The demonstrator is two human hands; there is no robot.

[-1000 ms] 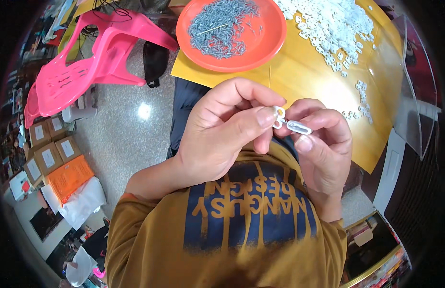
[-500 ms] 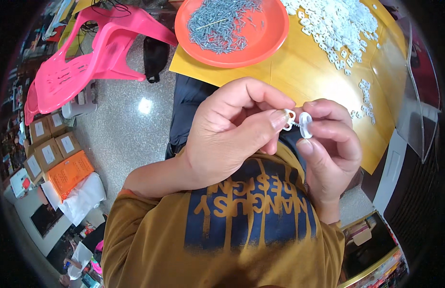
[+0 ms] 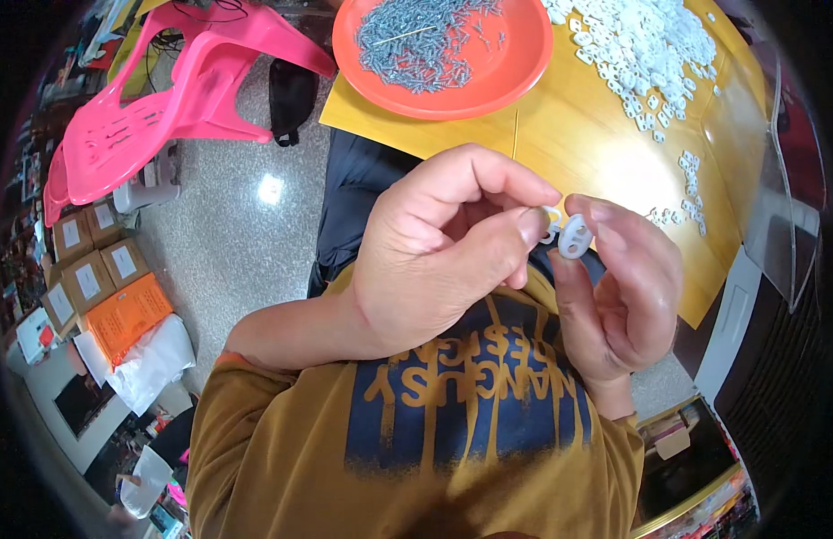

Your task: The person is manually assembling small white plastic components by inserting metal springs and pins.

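My left hand (image 3: 439,260) pinches a small white plastic piece with loops (image 3: 550,226) between thumb and index finger. Right against it, my right hand (image 3: 625,287) holds a white oval plastic disc (image 3: 574,237) by its edge, thumb below and fingers above. The disc's face, pierced with holes, is tilted toward view. Both pieces meet above my lap, near the table edge; a screw between them cannot be made out now. Beyond the hands, a shallow red plate (image 3: 515,83) carries a heap of small grey screws (image 3: 421,49).
Many white plastic pieces (image 3: 645,58) lie heaped on the yellow table (image 3: 560,148), with a smaller group (image 3: 692,184) at right. A pink plastic chair (image 3: 111,148) stands at left on the speckled floor (image 3: 228,242), near cardboard boxes (image 3: 88,280) and an orange package (image 3: 129,314).
The white disc has turned from edge-on so its holes show, and my right fingers have shifted on it. The screw thread seen between the pieces is now hidden. The view has moved slightly.
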